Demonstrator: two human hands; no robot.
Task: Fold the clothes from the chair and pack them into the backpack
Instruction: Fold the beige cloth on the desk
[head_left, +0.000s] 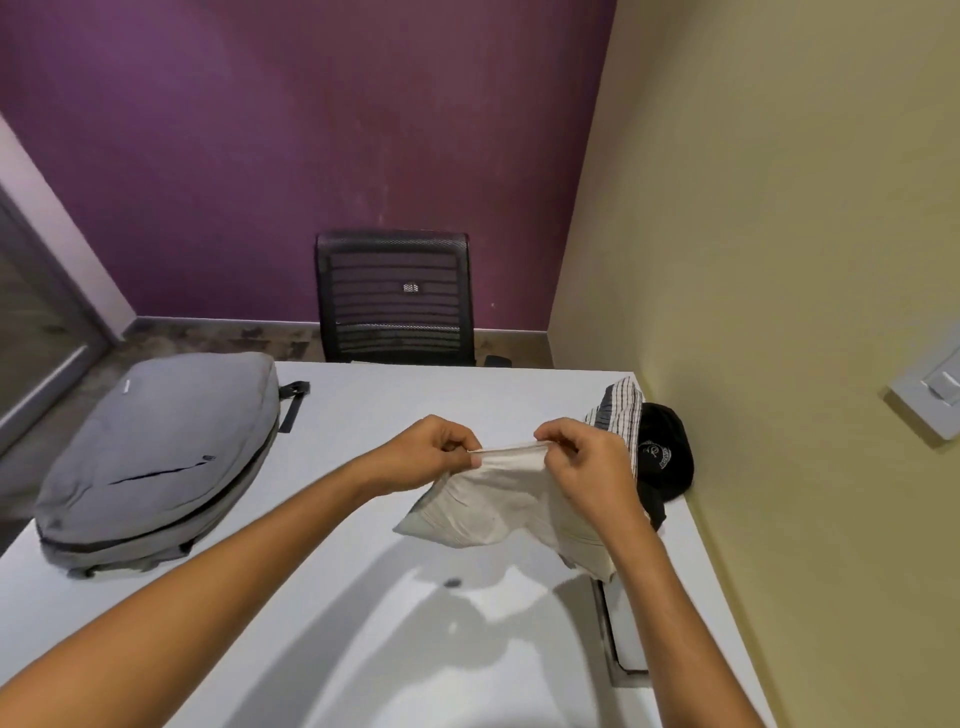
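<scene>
Both hands, the left hand (434, 451) and right hand (582, 457), pinched the top hem of a limp, light white garment (493, 512) hanging above the table (363, 410), at four o'clock from the closed grey backpack (156, 457), likely best gripped at its corners.

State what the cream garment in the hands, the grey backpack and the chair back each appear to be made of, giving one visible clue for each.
Cream garment: thin woven cloth, probably cotton; matte, it creases and drapes limply.
Grey backpack: woven synthetic fabric, likely polyester; a matte, smooth, padded shell with zip lines.
Chair back: black mesh, seemingly on a plastic frame; horizontal slats show through.
</scene>
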